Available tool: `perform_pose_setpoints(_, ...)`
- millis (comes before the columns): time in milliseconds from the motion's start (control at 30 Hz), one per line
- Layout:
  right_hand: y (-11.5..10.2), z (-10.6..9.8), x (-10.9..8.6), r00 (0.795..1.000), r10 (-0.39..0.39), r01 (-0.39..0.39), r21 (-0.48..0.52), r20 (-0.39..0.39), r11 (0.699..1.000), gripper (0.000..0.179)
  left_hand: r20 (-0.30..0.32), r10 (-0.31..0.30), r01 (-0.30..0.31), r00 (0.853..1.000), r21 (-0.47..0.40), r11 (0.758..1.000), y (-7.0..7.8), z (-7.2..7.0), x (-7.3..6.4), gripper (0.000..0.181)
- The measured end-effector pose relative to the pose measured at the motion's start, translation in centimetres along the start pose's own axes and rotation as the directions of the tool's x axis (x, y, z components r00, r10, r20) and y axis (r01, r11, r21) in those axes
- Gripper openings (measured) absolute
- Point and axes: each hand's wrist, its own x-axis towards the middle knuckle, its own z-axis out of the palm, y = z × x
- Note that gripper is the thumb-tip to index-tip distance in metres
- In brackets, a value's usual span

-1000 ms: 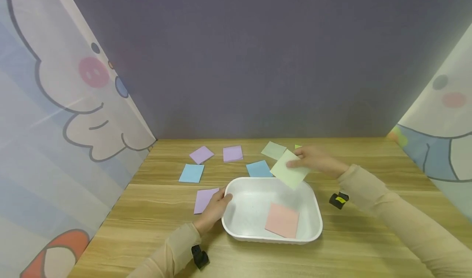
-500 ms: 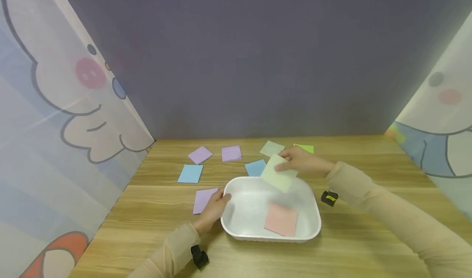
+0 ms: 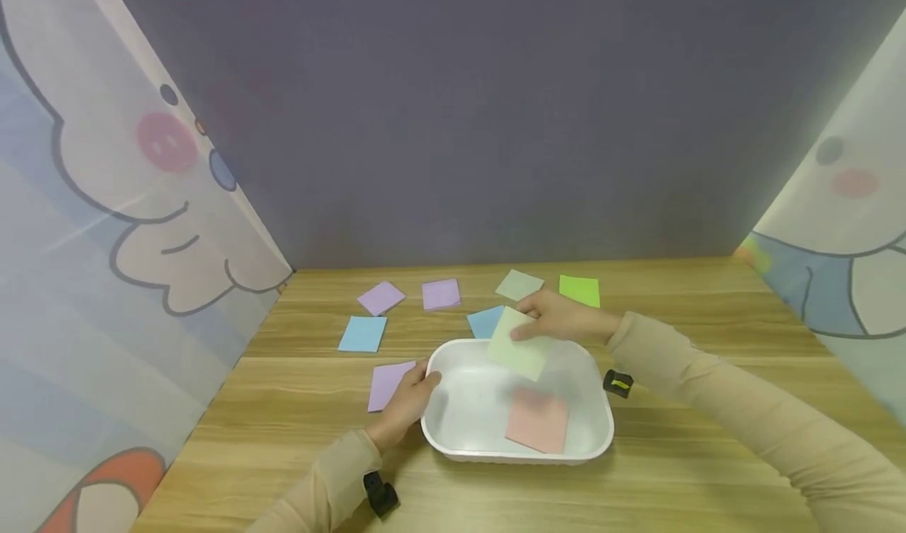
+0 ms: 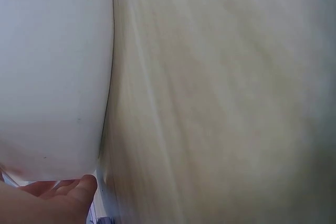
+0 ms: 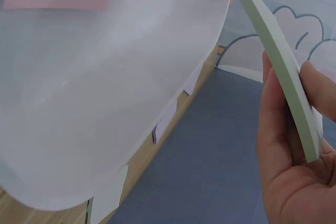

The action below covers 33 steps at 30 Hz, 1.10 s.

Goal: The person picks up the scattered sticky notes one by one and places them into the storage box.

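A white plastic tray stands on the wooden table in the head view, with a pink sticky note pad lying in its right half. My left hand grips the tray's left rim, thumb over the edge and fingers outside. Over the far part of the tray, my right hand pinches a pale green sticky note pad, which tilts down toward the inside. The right wrist view shows that same pad edge-on between thumb and fingers, as a thick stack.
Behind the tray lie a blue pad, a grey-green pad, a bright green pad and a purple pad. More lie left: purple pads and a blue one. A grey panel closes off the back.
My right hand has moved left with the pale green pad, bringing it farther over the tray and uncovering the bright green pad. My left hand keeps its grip on the rim.
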Motion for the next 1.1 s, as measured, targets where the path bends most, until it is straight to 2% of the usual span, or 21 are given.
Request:
perform_pose_setpoints(67,-0.2,0.2,0.0,1.0,0.011,-0.011,-0.006,0.022,1.0,0.018,-0.002,0.009,-0.009,1.0,0.002,1.0,0.0,0.0,0.0,0.049)
perform_pose_setpoints(133,-0.3,0.5,-0.1,0.999,0.014,-0.013,-0.026,0.039,1.0,0.019,0.002,0.009,-0.009,1.0,0.004,1.0,0.8,0.1,-0.5,0.048)
perform_pose_setpoints(233,-0.5,0.9,-0.4,0.999,0.011,-0.008,-0.058,0.049,0.998,0.02,0.003,0.007,-0.007,1.0,0.004,1.0,0.9,0.1,-0.6,0.048)
perform_pose_setpoints(300,-0.6,1.1,-0.5,0.999,-0.001,0.004,-0.069,0.045,0.998,0.021,-0.002,0.002,-0.002,1.0,0.005,1.0,0.9,0.1,-0.5,0.048)
perform_pose_setpoints(367,-0.6,1.3,-0.4,0.999,-0.008,0.01,-0.061,0.041,0.998,0.021,-0.006,0.007,-0.007,1.0,0.002,1.0,0.1,0.0,0.0,0.049)
perform_pose_setpoints(567,-0.6,2.2,0.3,0.998,-0.047,0.051,-0.082,0.051,0.995,0.015,-0.005,0.013,-0.013,1.0,0.007,1.0,0.1,0.0,0.0,0.049)
perform_pose_setpoints(767,-1.2,3.2,0.8,0.993,-0.051,0.059,-0.069,0.107,0.996,0.01,-0.002,0.016,-0.016,1.0,0.009,1.0,0.2,0.0,-0.1,0.048)
perform_pose_setpoints(933,-1.7,3.8,1.1,0.991,-0.049,0.059,-0.077,0.123,0.995,0.007,-0.004,0.015,-0.015,1.0,0.011,1.0,0.2,0.2,0.0,0.049)
perform_pose_setpoints(1100,-2.1,4.1,1.6,0.984,-0.098,0.111,-0.079,0.148,0.991,0.005,-0.004,0.012,-0.012,1.0,0.017,1.0,0.0,0.1,0.1,0.049)
